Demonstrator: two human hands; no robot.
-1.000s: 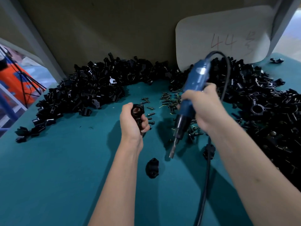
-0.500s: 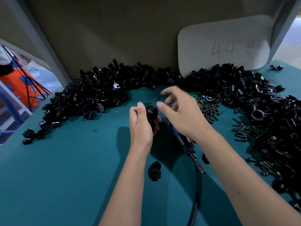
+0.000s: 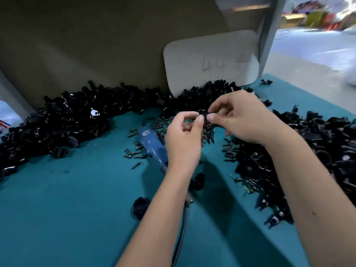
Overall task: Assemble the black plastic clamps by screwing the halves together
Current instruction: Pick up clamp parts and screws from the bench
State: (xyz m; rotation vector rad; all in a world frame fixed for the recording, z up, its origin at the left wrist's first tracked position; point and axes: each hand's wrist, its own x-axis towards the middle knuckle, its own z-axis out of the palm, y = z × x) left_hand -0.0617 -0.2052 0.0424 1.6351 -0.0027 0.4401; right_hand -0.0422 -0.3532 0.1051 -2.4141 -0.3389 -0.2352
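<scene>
Head view: both hands [image 3: 210,124] pinching clamp [image 3: 208,120].

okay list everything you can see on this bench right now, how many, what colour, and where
clamp: one, black, pinched between both hands, above the table's middle
clamp halves, left heap: too many to count, black, back left
clamp halves, right heap: too many to count, black, right side
screws: many, dark, loose around the screwdriver
electric screwdriver: one, blue, lying on the table, partly under the left hand
cable: one, black, running toward the near edge
loose black parts: at least two, near the left forearm
sign: one, white, marked 44, against the back wall
table: one, teal
left hand: pinches the clamp
right hand: pinches the clamp
</scene>
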